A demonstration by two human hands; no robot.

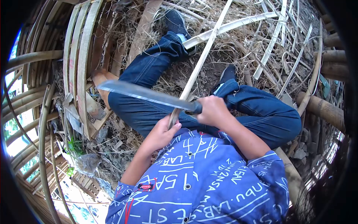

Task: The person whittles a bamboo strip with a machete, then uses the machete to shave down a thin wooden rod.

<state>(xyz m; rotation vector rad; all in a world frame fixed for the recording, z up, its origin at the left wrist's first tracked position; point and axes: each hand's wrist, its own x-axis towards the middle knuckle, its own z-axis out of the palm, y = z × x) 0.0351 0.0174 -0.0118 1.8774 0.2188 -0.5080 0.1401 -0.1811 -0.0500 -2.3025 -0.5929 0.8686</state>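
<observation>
Right hand (213, 111) clamped on handle of long, flat metal knife (143, 95). Left hand (163, 131), apart, grips pale, narrow wooden strip (198, 66) crossing knife. Beyond knife, dry, curly shavings (244, 46).

The person wears a blue, collarless-looking shirt (209, 179) with a button front and loose sleeves that leave the forearms bare. Bold white lettering and long white lines cover it, reading in places "15AV", "LAB" and "EST", with a few red strokes among them. Dark-rimmed round buttons (188, 186) with pale centers run down the front. A small black patch (145, 187) on the chest carries a red oval. Below are dark blue jeans (261, 112) with visible seams, and dark, low shoes (175, 22). Both hands (212, 111) are bare.
</observation>
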